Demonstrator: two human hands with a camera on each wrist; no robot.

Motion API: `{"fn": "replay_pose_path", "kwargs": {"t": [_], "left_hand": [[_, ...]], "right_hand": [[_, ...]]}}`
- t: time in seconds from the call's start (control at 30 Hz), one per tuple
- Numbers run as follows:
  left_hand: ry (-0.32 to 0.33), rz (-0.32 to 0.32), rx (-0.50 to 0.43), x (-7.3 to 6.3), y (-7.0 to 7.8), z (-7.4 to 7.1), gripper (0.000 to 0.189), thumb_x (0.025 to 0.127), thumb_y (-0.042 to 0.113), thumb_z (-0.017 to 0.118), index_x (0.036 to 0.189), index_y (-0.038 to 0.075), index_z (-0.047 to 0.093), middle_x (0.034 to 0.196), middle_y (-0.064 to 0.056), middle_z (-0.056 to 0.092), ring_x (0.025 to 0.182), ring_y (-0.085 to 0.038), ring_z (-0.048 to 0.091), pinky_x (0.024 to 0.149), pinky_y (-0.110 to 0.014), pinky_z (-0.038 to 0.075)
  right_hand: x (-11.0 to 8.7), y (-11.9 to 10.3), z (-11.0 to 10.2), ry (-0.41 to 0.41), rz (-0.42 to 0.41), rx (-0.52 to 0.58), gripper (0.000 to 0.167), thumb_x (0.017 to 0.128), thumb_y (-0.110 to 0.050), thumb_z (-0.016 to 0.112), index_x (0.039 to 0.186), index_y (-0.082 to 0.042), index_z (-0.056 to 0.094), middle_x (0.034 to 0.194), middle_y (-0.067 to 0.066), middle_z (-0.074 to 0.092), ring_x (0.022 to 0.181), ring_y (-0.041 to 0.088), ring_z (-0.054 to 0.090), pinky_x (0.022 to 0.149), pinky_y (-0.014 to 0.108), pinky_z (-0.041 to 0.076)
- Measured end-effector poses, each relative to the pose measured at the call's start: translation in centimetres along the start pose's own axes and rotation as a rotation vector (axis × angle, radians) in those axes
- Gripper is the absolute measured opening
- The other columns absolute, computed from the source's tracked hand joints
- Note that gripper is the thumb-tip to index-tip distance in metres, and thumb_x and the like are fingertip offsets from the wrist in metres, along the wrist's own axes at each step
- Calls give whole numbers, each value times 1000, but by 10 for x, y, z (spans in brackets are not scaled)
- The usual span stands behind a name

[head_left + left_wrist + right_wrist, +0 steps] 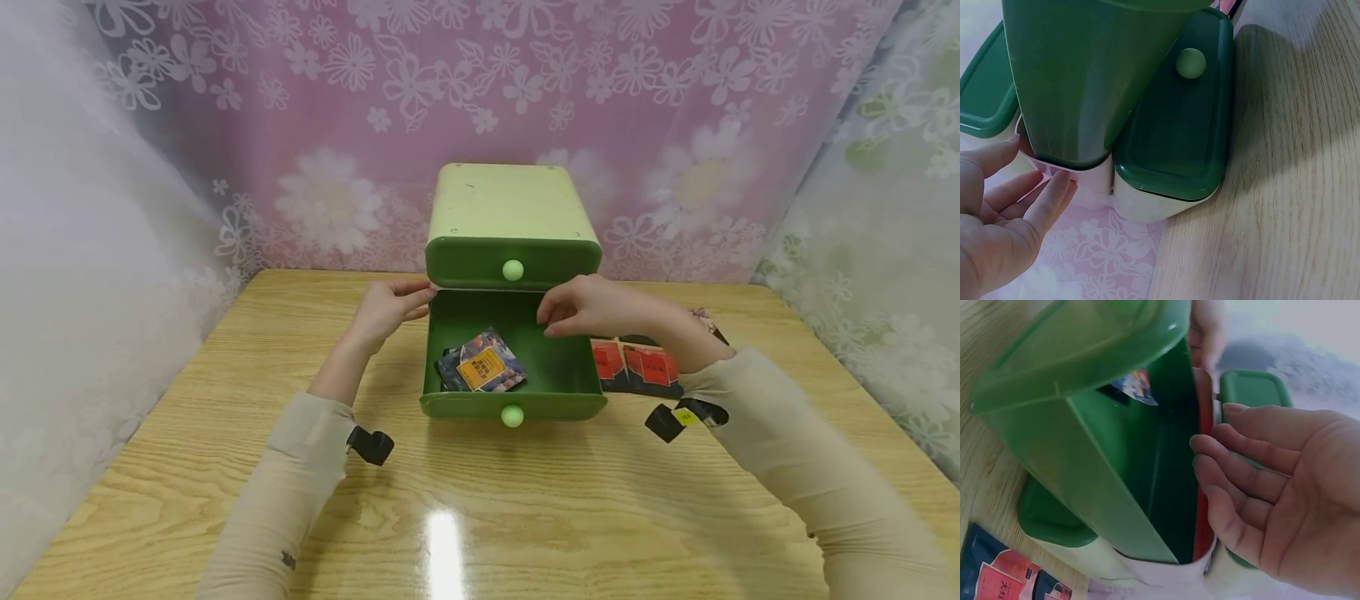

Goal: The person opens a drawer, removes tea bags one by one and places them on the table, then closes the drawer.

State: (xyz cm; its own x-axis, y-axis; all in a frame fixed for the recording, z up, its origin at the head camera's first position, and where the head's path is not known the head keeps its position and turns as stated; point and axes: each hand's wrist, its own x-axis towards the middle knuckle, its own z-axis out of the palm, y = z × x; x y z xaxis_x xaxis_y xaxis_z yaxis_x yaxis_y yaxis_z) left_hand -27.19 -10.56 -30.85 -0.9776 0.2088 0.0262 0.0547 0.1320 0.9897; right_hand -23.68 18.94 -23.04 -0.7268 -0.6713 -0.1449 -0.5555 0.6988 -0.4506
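A small cabinet with a cream top (pixel 510 200) and green drawer fronts stands on the table. Its middle drawer (pixel 558 371) is pulled far out, and printed sachets (pixel 483 364) lie overlapping inside, toward the left. At the cabinet's left, my left hand (pixel 381 313) touches the edge of the pale pink casing (pixel 1094 181) around that drawer with nearly straight fingers. Over the right part of the drawer hovers my right hand (pixel 596 307), its fingers loosely bent and holding nothing. In the right wrist view those fingertips (pixel 1200 444) are near the drawer's opening.
Red and black packets (pixel 651 367) lie on the table right of the cabinet, partly behind my right forearm. Above the pulled drawer is a closed top drawer (pixel 472 262); a closed lower drawer (pixel 1172 125) shows beneath. A floral curtain (pixel 337 108) hangs behind.
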Motion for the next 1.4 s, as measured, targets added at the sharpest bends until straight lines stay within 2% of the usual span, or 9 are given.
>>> {"fn": "replay_pose_path", "kwargs": {"t": [0.33,0.5,0.63,0.83,0.97,1.1,1.23,1.4], "left_hand": [[-5,-5,4,1,1,1,42,94,13,57,130,-6,50,132,-18,50,117,-27,52,91,-30,51],[-13,-7,6,0,1,3,42,94,13,57,131,-5,50,133,-18,49,116,-27,53,93,-32,50],[-11,-6,8,0,0,3,41,93,13,57,130,-5,51,132,-17,50,115,-27,54,93,-34,50],[-3,-12,8,-1,1,3,42,93,13,58,130,-5,50,132,-18,50,115,-28,54,94,-35,49],[-6,-13,0,-2,0,2,42,93,13,57,130,-6,50,133,-19,49,115,-29,53,96,-39,47],[-6,-6,9,-1,-1,1,42,93,13,57,130,-6,50,133,-18,49,115,-28,54,94,-36,49],[-1,-2,16,-1,0,1,42,93,13,57,130,-5,50,132,-18,50,114,-28,55,91,-33,51],[2,1,19,-1,1,0,42,94,13,57,130,-5,50,131,-18,50,115,-28,54,92,-32,51]], "right_hand": [[31,-13,12,-174,-73,-46,31,89,-11,63,118,0,60,113,11,62,101,21,60,87,34,52],[39,-12,26,-226,-98,-125,25,91,-13,61,113,-2,63,101,5,64,89,16,59,78,31,52],[41,-12,34,-239,-105,-107,22,91,-13,60,110,-3,65,93,1,63,82,13,56,71,28,50],[41,-15,40,-155,-84,-33,17,90,-11,61,104,-3,67,93,2,65,85,14,60,74,28,53],[40,-19,43,-44,-44,-2,11,87,-11,66,95,-5,68,85,0,66,78,12,61,68,26,53],[37,-23,42,69,3,14,6,84,-9,69,88,-7,68,80,-1,64,73,12,60,65,26,53],[32,-24,40,130,45,50,10,82,-5,68,92,-7,66,81,1,62,74,15,57,64,28,52],[24,-20,38,172,57,116,20,83,0,66,101,-3,57,84,5,58,75,18,54,64,28,49]]}}
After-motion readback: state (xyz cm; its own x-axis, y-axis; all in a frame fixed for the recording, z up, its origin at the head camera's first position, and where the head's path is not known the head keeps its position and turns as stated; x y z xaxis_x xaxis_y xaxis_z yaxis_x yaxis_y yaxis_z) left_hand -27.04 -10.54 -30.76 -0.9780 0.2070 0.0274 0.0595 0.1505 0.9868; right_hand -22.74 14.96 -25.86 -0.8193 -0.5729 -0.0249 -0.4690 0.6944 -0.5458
